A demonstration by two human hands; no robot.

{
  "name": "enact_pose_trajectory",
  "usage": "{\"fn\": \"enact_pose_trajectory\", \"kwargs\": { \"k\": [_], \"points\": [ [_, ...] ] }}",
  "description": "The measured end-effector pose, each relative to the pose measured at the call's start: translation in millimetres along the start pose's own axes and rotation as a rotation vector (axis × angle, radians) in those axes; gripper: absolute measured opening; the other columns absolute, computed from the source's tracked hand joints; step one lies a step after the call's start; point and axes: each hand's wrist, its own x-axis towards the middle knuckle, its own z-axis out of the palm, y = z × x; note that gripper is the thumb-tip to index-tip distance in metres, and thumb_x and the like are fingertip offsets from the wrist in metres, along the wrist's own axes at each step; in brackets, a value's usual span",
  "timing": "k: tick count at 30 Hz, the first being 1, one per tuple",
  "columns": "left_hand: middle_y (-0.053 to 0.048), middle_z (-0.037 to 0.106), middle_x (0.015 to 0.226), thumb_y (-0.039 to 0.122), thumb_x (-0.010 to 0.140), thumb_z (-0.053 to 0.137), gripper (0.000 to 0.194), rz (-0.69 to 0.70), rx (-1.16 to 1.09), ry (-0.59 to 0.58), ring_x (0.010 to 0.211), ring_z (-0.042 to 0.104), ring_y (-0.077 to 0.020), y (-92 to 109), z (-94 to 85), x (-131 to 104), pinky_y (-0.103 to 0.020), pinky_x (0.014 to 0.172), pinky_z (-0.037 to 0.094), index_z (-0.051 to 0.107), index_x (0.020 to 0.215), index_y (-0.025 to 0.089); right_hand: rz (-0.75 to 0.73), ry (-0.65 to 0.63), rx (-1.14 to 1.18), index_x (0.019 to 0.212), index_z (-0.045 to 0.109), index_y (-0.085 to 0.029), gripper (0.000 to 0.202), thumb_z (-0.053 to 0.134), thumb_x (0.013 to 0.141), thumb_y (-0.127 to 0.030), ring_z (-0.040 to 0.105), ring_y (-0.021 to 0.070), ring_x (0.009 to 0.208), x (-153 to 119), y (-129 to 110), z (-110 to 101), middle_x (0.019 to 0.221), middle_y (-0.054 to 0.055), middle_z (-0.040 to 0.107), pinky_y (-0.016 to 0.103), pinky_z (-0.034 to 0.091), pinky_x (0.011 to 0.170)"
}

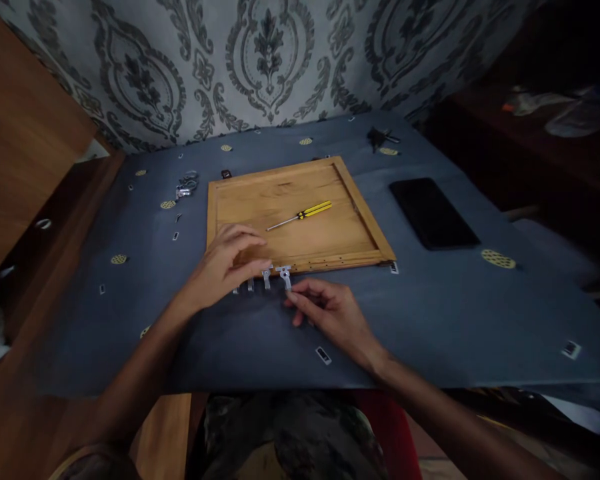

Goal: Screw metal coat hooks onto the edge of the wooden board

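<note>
A framed wooden panel (290, 193) lies on the blue patterned cloth, with a yellow and black screwdriver (307, 212) resting on it. Several small metal brackets stand along its near edge. My right hand (330, 313) pinches the lower end of the rightmost bracket (285, 275) between thumb and finger. My left hand (230, 260) reaches over the panel's near left corner, thumb beside another bracket (267, 277); its fingers are apart. Small dark holes show along the near edge, right of the brackets.
A black flat device (433, 213) lies right of the panel. Metal pieces (187, 185) sit at the left, and a dark object (380, 138) at the back right. A patterned curtain (270, 60) hangs behind the table; a wooden surface (25, 133) rises at the left.
</note>
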Motion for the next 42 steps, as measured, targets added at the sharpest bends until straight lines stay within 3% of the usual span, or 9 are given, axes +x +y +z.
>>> {"fn": "enact_pose_trajectory", "kwargs": {
  "k": [5, 10, 19, 26, 29, 31, 34, 38, 42],
  "points": [
    [-0.012, 0.065, 0.135, 0.053, 0.088, 0.080, 0.048, 0.030, 0.117, -0.210, 0.134, 0.055, -0.0326, 5.5, 7.4, 2.5, -0.052, 0.115, 0.045, 0.068, 0.123, 0.022, 0.037, -0.063, 0.043, 0.082, 0.069, -0.020, 0.030, 0.070, 0.085, -0.049, 0.062, 0.0101, 0.051, 7.9, -4.2, -2.4, 0.073, 0.001, 0.073, 0.023, 0.043, 0.051],
    [-0.012, 0.066, 0.131, 0.054, 0.084, 0.083, 0.049, 0.022, 0.212, -0.314, 0.134, 0.052, -0.0352, 16.5, 15.6, 5.0, -0.056, 0.116, 0.043, 0.069, 0.118, 0.020, 0.057, -0.104, 0.066, 0.078, 0.066, -0.020, 0.026, 0.067, 0.085, -0.045, 0.057, 0.0080, 0.046, 11.1, -7.0, -3.4, 0.065, -0.003, 0.064, 0.021, 0.040, 0.047],
    [-0.012, 0.069, 0.122, 0.048, 0.089, 0.080, 0.037, -0.005, 0.285, -0.327, 0.126, 0.056, -0.0334, 22.0, 25.7, 7.9, -0.056, 0.112, 0.046, 0.069, 0.108, 0.018, 0.074, -0.080, 0.056, 0.078, 0.066, -0.020, 0.026, 0.066, 0.085, -0.045, 0.044, 0.0048, 0.037, 13.6, -5.6, -3.6, 0.070, -0.002, 0.067, 0.019, 0.033, 0.034],
    [-0.011, 0.069, 0.121, 0.039, 0.092, 0.077, 0.027, -0.022, 0.267, -0.296, 0.126, 0.057, -0.0327, 22.2, 30.3, 4.6, -0.058, 0.114, 0.044, 0.070, 0.108, 0.018, 0.073, -0.100, -0.014, 0.081, 0.068, -0.020, 0.029, 0.061, 0.091, -0.047, 0.045, 0.0057, 0.036, 12.9, -7.7, -6.9, 0.067, -0.003, 0.066, 0.019, 0.034, 0.034],
    [-0.011, 0.069, 0.121, 0.037, 0.093, 0.076, 0.025, -0.030, 0.270, -0.278, 0.125, 0.058, -0.0328, 24.4, 31.6, 3.7, -0.057, 0.112, 0.046, 0.070, 0.109, 0.018, -0.029, -0.067, -0.166, 0.084, 0.072, -0.021, 0.028, 0.058, 0.097, -0.041, 0.058, 0.0106, 0.045, 10.3, -10.9, -12.2, 0.066, -0.001, 0.070, 0.022, 0.044, 0.043],
    [-0.010, 0.069, 0.121, 0.037, 0.093, 0.077, 0.027, -0.033, 0.283, -0.270, 0.126, 0.058, -0.0331, 26.2, 32.0, 3.1, -0.057, 0.112, 0.046, 0.070, 0.110, 0.018, -0.161, 0.011, -0.327, 0.094, 0.076, -0.022, 0.023, 0.058, 0.099, -0.035, 0.073, 0.0175, 0.069, 9.5, -12.9, -17.5, 0.082, 0.003, 0.079, 0.026, 0.055, 0.060],
    [-0.011, 0.069, 0.122, 0.039, 0.092, 0.078, 0.029, -0.050, 0.296, -0.274, 0.130, 0.056, -0.0344, 27.8, 31.9, 2.5, -0.059, 0.115, 0.043, 0.070, 0.110, 0.018, -0.338, 0.034, -0.599, 0.114, 0.075, -0.023, 0.026, 0.052, 0.103, -0.026, 0.077, 0.0231, 0.097, 11.8, -13.3, -24.7, 0.108, 0.007, 0.080, 0.033, 0.060, 0.083],
    [-0.011, 0.069, 0.122, 0.040, 0.091, 0.078, 0.030, -0.063, 0.296, -0.289, 0.130, 0.056, -0.0351, 27.6, 31.5, 2.1, -0.059, 0.115, 0.043, 0.070, 0.110, 0.018, -0.426, -0.048, -0.930, 0.129, 0.070, -0.023, 0.035, 0.049, 0.102, -0.018, 0.075, 0.0200, 0.089, 17.8, -7.7, -27.1, 0.116, 0.010, 0.074, 0.028, 0.059, 0.072],
    [-0.011, 0.069, 0.122, 0.041, 0.090, 0.081, 0.032, -0.045, 0.306, -0.283, 0.125, 0.058, -0.0342, 27.2, 31.4, 1.8, -0.055, 0.110, 0.046, 0.070, 0.107, 0.017, -0.441, -0.100, -1.101, 0.138, 0.064, -0.026, 0.042, 0.047, 0.101, -0.014, 0.074, 0.0178, 0.086, 19.6, -0.5, -25.5, 0.122, 0.009, 0.072, 0.024, 0.055, 0.064]
  ]
}}
